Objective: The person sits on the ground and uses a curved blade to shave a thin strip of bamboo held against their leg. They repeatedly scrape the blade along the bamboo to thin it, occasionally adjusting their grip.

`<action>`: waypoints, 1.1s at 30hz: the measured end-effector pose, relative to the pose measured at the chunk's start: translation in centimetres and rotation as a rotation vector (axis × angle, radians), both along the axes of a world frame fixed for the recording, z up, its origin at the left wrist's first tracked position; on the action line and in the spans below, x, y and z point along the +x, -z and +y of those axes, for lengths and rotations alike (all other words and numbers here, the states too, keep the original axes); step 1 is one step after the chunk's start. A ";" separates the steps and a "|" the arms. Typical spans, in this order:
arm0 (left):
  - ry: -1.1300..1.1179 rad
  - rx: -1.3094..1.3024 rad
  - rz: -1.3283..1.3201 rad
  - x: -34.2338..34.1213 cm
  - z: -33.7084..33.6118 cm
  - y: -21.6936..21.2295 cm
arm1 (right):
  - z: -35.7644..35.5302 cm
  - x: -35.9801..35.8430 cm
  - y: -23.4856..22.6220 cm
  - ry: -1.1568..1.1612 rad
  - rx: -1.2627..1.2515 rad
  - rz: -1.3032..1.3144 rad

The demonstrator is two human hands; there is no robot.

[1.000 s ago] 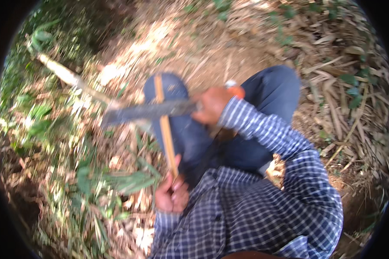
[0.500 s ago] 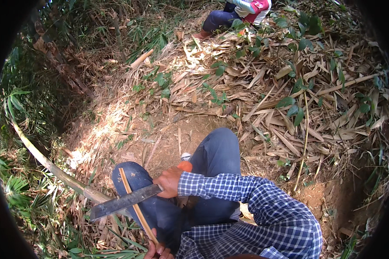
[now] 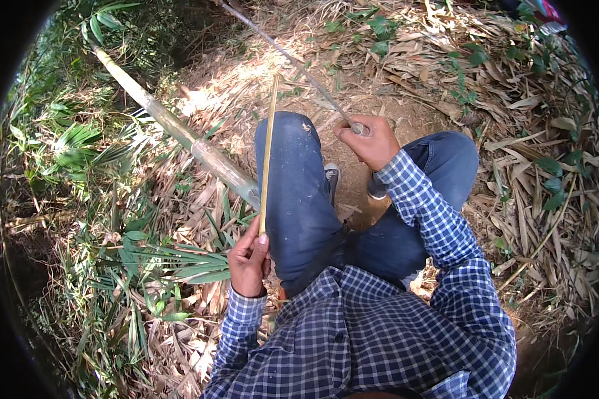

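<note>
In my left hand [image 3: 248, 261], a thin, yellowish bamboo strip [image 3: 269, 149] is pinched between thumb and fingers near its lower end. The strip points away from me, upright in the picture, along the left side of my left knee [image 3: 293, 173]. My right hand [image 3: 374, 141] is wrapped round the handle of a machete, over the gap between my knees. The machete's blade [image 3: 289, 60] shows nearly edge-on and slants up to the far left, apart from the strip. Most of the handle is hidden in my fist.
A thick bamboo pole [image 3: 209, 156] slants from the far left toward my left knee. Green leaves [image 3: 193, 263] lie beside my left arm. Dry bamboo leaves [image 3: 532, 219] cover the ground on the right. Part of another person's clothing [image 3: 551, 14] shows at the far right.
The machete, lying across the strip before, has been lifted off it and turned to point away. My left hand has come further into view with the strip. The whole view has shifted.
</note>
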State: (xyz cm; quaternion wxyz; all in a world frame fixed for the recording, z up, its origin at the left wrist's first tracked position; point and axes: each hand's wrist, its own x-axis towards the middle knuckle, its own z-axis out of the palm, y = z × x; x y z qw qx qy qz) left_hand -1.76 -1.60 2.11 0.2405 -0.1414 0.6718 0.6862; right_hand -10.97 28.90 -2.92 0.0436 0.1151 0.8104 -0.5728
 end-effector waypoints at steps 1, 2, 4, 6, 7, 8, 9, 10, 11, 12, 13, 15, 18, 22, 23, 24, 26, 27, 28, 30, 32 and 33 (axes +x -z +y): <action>0.001 -0.047 0.071 -0.2 0.0 0.1 | -0.1 -0.3 -0.6 0.017 -0.085 0.012; 0.005 -0.096 0.141 -0.5 -0.1 0.5 | -0.3 -0.7 -1.1 0.036 -0.170 0.023; 0.051 -0.130 0.239 -0.9 0.5 0.3 | -0.3 -2.0 -0.9 0.050 -0.304 0.218; 0.120 -0.317 0.378 -1.0 0.8 0.5 | 0.5 -2.8 -2.7 0.074 -0.384 0.071; 0.162 -0.416 0.467 -1.1 1.3 0.6 | 0.9 -3.1 -3.5 0.089 -0.421 -0.003; 0.177 -0.459 0.493 -1.1 1.4 0.8 | 1.2 -3.9 -3.2 0.080 -0.477 0.013; 0.199 -0.488 0.490 -1.0 2.0 0.4 | 1.5 -4.3 -2.9 0.077 -0.536 0.028; 0.222 -0.516 0.488 -1.1 2.6 -0.2 | 1.8 -4.7 -2.6 0.075 -0.595 0.044; 0.245 -0.543 0.485 -1.2 3.1 -0.5 | 2.0 -4.9 -2.2 0.073 -0.652 0.060; 0.275 -0.585 0.615 -1.3 3.2 0.0 | 2.1 -5.1 -1.9 0.085 -0.643 0.040; 0.295 -0.608 0.597 -1.4 3.4 -0.1 | 2.3 -5.1 -1.4 0.085 -0.679 0.041; 0.320 -0.663 0.564 -1.6 3.7 -0.6 | 2.4 -5.3 -0.5 0.069 -0.756 0.044; 0.398 -0.689 0.550 -2.6 4.2 -0.4 | 3.0 -4.9 -0.4 0.101 -0.793 0.001; 0.510 -0.651 0.432 -5.5 6.5 -1.5 | 3.1 -4.6 -2.0 0.141 -0.783 0.044; 0.518 -0.606 0.517 -6.3 7.4 -1.6 | 2.9 -4.4 -2.3 0.130 -0.790 0.026; 0.511 -0.560 0.538 -7.3 8.7 -1.6 | 2.9 -4.2 -2.8 0.111 -0.788 0.036; 0.500 -0.462 0.580 -9.1 11.3 -1.6 | 2.8 -4.3 -3.3 0.080 -0.753 0.050; 0.488 -0.494 0.627 -9.8 12.3 -1.5 | 2.6 -4.3 -3.2 0.072 -0.727 0.057; 0.481 -0.514 0.678 -10.3 13.3 -1.3 | 2.7 -4.2 -3.2 0.074 -0.692 0.065; 0.420 -0.500 0.794 -11.2 14.7 -0.6 | 2.8 -4.0 -3.3 0.050 -0.676 0.086; 0.462 -0.471 0.791 -12.3 15.0 -0.5 | 3.0 -4.0 -3.2 0.009 -0.669 0.110; 0.478 -0.462 0.781 -12.6 14.9 -0.4 | 2.9 -3.9 -3.4 0.025 -0.687 0.112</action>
